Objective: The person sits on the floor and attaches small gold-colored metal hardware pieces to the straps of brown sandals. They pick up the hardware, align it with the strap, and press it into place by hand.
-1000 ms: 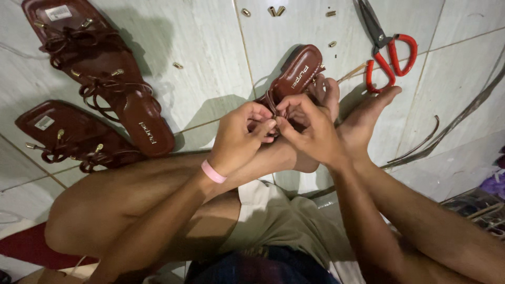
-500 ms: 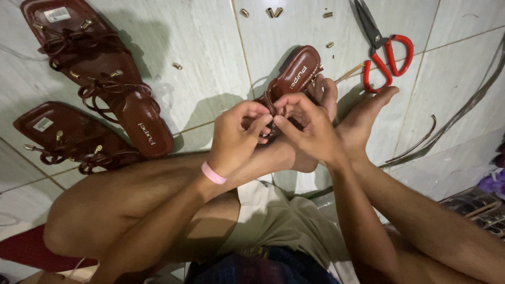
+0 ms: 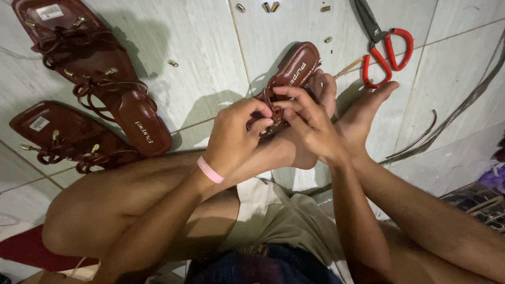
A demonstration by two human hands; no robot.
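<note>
Both hands meet at the picture's centre over a dark red sandal (image 3: 294,71) propped against the bare feet: the left hand (image 3: 234,137) and right hand (image 3: 310,123) each pinch its thin straps (image 3: 273,110) in a closed grip. Two more sandals (image 3: 105,89) lie on the tiled floor (image 3: 205,47) at 10 o'clock, red-handled scissors (image 3: 384,47) at 1 o'clock.

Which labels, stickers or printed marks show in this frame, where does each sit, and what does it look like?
Sticker: heel end of the top-left sandal, small pale rectangle with dark print.
Sticker: heel end of the lower-left sandal, small pale rectangle, tilted.
Insole print: toe end of the top-left sandal, light lettering on dark brown.
Insole print: on the sandal that both hands work on, light lettering on brown.
</note>
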